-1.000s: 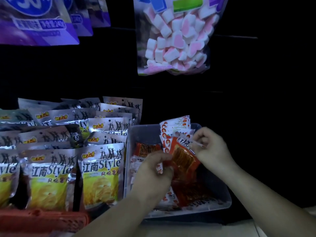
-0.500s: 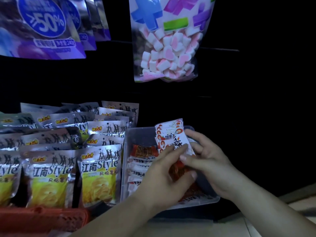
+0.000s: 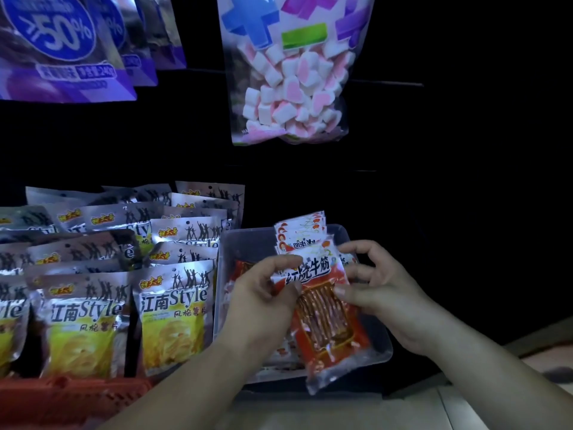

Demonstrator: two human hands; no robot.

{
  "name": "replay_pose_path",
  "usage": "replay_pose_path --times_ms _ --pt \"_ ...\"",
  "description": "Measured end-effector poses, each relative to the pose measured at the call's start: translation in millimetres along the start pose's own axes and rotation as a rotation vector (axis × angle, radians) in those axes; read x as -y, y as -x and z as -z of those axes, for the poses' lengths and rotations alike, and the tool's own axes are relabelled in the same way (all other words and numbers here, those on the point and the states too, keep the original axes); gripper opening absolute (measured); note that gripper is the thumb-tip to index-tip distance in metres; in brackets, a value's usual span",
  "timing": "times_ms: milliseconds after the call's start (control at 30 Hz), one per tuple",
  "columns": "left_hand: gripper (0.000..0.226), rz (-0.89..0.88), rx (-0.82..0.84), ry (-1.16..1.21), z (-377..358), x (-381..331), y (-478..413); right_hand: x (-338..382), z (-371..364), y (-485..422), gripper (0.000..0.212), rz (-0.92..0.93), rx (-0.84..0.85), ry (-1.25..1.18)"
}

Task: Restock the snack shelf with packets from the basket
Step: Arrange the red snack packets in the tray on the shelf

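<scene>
Red and clear plastic fills the middle of my view: a red packet (image 3: 324, 321) with a white top and a window showing reddish strips, held tilted over a clear plastic tub (image 3: 380, 349). Both of my hands are on it. My left hand (image 3: 263, 294) pinches the packet's upper left edge between thumb and curled fingers. My right hand (image 3: 383, 293) grips the right edge, thumb pressed on the front and fingers curled round the back of the top. The packet's lower end hangs past the tub's front rim.

At the back of the tub a row of matching packets (image 3: 299, 232) stands upright, just behind the one I hold. More packets lie flat in the tub under my left hand, partly hidden, so I cannot tell how many.

Just left of the tub, silver and yellow crisp bags (image 3: 172, 315) stand in several rows, front to back, on the shelf. A red basket (image 3: 71, 395) with a mesh wall sits at the lower left in front of those bags; what it holds is out of sight.

Above, a see-through bag of pink and white marshmallows (image 3: 291, 88) hangs over the tub, and purple bags (image 3: 62, 48) hang at the upper left. The rest of the shelf is dark.
</scene>
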State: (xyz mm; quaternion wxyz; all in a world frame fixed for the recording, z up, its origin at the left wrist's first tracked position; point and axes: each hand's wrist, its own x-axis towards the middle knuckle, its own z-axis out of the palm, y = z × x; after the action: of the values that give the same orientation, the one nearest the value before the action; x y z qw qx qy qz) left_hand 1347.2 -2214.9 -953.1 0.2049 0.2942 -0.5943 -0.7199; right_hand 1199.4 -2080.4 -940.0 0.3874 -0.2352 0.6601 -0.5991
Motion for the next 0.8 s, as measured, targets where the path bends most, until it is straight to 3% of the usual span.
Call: replay_pose_path --times_ms 167,333,433,533,600,700,800 --pt "0.043 -0.035 -0.030 -0.115 0.1 0.2 4.2 -5.8 -10.9 2.2 0.037 0.042 -0.074 0.075" --pt "0.053 -0.016 -0.008 -0.055 -1.5 -3.2 4.9 -6.6 -11.9 4.7 0.057 -0.064 0.050 0.083" --pt "0.065 0.001 0.024 -0.055 1.7 -1.3 3.8 -10.5 -11.6 1.0 0.066 -0.027 -0.071 0.089" --pt "0.053 0.105 0.091 -0.178 -0.6 2.9 8.9 -11.6 -9.5 -3.0 0.070 0.055 -0.204 0.060" --pt "0.040 0.160 0.073 -0.184 -4.1 2.8 10.2 -10.9 -3.1 -2.7 0.078 0.057 -0.115 0.063" --pt "0.043 0.166 0.010 -0.146 -3.1 -0.1 6.3 -8.1 6.0 0.1 0.083 0.009 0.052 0.069" --pt "0.050 0.169 0.052 -0.072 -4.0 -3.4 8.7 -8.9 8.3 2.0 0.080 0.002 0.054 0.025"
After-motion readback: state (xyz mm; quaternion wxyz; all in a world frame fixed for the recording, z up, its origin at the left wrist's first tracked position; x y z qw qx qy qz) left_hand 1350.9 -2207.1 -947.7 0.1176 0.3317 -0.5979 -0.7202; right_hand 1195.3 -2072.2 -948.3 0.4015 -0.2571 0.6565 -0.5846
